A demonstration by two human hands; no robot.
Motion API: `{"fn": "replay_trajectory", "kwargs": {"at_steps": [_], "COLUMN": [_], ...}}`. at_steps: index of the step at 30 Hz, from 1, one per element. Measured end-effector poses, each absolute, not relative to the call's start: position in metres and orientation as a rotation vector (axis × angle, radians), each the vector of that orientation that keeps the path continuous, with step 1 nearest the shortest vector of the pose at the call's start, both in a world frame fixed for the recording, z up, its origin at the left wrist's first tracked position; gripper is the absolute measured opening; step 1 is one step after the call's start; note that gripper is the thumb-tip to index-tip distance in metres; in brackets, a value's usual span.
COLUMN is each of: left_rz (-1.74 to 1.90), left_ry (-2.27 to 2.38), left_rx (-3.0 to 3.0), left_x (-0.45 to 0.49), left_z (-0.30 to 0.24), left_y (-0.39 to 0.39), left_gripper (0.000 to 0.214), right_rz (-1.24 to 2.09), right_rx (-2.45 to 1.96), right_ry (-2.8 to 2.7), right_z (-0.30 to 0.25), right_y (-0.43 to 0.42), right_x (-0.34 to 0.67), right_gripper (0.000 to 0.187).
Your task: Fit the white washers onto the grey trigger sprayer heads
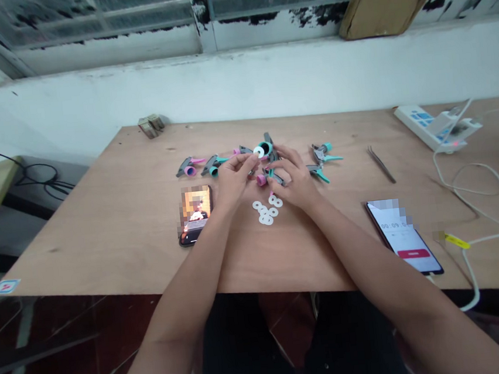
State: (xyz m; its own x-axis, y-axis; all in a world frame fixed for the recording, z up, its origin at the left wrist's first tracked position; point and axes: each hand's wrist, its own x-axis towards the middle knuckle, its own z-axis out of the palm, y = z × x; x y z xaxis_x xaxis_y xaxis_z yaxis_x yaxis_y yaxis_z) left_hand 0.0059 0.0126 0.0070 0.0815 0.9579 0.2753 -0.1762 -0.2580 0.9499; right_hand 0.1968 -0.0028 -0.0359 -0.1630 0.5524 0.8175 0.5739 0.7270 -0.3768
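My left hand [234, 179] is closed, pinching a white washer [258, 152] between thumb and fingertips. Right beside the washer is the open teal collar [265, 148] of a grey trigger sprayer head, with my right hand [291, 174] closed around that head. Part of the sprayer head is hidden by my fingers. Below my hands lies a loose pile of several white washers [268, 213]. A pink-collared sprayer head [263, 179] lies under my right fingers. Others with pink [190, 168] and teal [213, 170] collars lie left of my hands, and teal ones [323, 154] to the right.
A phone [196, 215] showing a picture lies by my left forearm. Another phone [402, 237] with a timer lies at the right, near tweezers [381, 164]. A power strip [424, 129] and white cable [484, 217] occupy the table's right side. Small blocks [151, 126] sit at the back left.
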Motion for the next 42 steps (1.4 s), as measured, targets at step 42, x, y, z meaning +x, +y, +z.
{"fn": "replay_trajectory", "kwargs": {"at_steps": [42], "left_rz": [1.398], "left_ry": [0.842], "left_rx": [1.215], "left_x": [0.018], "left_z": [0.012], "left_y": [-0.001], "left_gripper": [0.041], "right_rz": [0.086], "right_rx": [-0.9], "right_ry": [-1.819], "right_z": [-0.032], "right_y": [-0.016], "right_x": [0.187], "right_gripper": [0.02]}}
